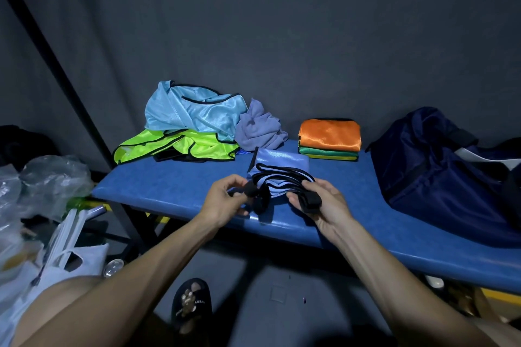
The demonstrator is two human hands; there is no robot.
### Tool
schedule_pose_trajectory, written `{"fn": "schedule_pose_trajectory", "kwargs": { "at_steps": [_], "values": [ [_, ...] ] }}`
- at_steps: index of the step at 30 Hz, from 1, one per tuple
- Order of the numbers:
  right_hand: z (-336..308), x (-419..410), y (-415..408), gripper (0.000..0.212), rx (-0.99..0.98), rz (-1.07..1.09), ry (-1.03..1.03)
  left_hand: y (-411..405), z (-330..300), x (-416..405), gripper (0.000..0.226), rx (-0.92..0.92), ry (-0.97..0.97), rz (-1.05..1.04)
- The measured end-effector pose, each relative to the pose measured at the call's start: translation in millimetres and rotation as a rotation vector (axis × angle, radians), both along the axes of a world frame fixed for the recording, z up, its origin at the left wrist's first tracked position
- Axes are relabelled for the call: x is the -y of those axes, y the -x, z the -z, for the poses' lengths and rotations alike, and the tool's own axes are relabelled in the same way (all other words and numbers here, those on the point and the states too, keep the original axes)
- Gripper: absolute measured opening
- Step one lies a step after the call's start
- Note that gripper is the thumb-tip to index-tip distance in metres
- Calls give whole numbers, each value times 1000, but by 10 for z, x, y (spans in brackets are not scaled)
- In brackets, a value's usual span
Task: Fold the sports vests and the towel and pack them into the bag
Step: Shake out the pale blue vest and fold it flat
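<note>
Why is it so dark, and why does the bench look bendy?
Head view: dim light, dark corners, with the navy bag nearly lost in shadow; the wide lens tilts and bends the blue bench; the orange vest shines with glare; both hands look sharp.

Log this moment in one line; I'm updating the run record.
step: folding blue vest | left hand: grips strap | right hand: grips strap | folded stack: on bench | bag: unpacked

Looks like sports changing room or storage corner: blue padded bench (174, 186) against grey wall (282, 22), training vests (194, 115) heaped, navy sports bag (439, 177).
</note>
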State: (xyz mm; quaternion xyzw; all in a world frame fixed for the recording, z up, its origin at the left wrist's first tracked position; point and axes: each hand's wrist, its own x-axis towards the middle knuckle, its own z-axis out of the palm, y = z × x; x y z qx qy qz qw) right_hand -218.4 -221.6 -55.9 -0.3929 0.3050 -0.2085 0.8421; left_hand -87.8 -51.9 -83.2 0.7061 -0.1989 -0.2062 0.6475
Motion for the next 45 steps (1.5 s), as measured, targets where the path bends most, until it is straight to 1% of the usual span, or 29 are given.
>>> {"fn": "schedule_pose_trajectory", "kwargs": {
  "at_steps": [6,10,11,13,14,18,21,23,25,26,28,30,31,34,35,37,39,40,41,42,43,45],
  "values": [
    [35,-1,7,16,-50,-33,64,-55,-2,-19,20,-9,-15,24],
    [75,4,25,19,-95,-55,134,-82,37,-19,19,2,-59,26],
    [81,6,35,20,-112,-64,148,-80,46,-23,17,1,-66,35],
    [84,9,54,24,-151,-87,189,-66,54,-42,7,-6,-74,52],
    [88,10,63,27,-167,-98,213,-50,48,-55,6,-6,-78,56],
    [129,20,97,31,-220,-138,313,-4,28,-110,16,-6,-97,73],
    [177,35,125,30,-247,-191,356,-37,-6,-185,19,2,-194,89],
    [193,57,161,31,-253,-241,350,-29,-60,-231,16,-53,-256,127],
    [199,69,203,34,-248,-281,360,26,-139,-256,13,-192,-281,159],
    [204,69,220,36,-247,-294,371,54,-180,-256,18,-267,-290,166],
    [212,56,248,37,-251,-299,393,71,-216,-248,37,-372,-311,162],
    [231,46,269,38,-259,-288,432,84,-223,-237,50,-439,-303,137],
    [235,39,280,38,-265,-285,451,86,-216,-240,53,-458,-300,125],
    [242,5,302,39,-278,-298,527,85,-210,-291,50,-531,-287,131],
    [251,-2,311,38,-290,-304,583,78,-214,-305,45,-561,-272,144],
    [263,-12,341,34,-334,-310,776,95,-237,-321,29,-571,-247,159],
    [280,-10,377,30,-392,-293,1032,130,-237,-321,8,-448,-265,144],
    [304,-2,391,30,-422,-271,1171,148,-224,-317,6,-360,-304,133],
    [324,8,401,32,-444,-244,1286,163,-214,-316,10,-273,-358,133],
    [343,11,407,33,-443,-218,1353,160,-205,-313,13,-171,-427,152],
    [352,4,412,34,-427,-200,1380,129,-205,-320,15,-26,-526,173],
    [375,-11,416,35,-397,-176,1416,29,-231,-324,16,364,-723,187]
  ]
}}
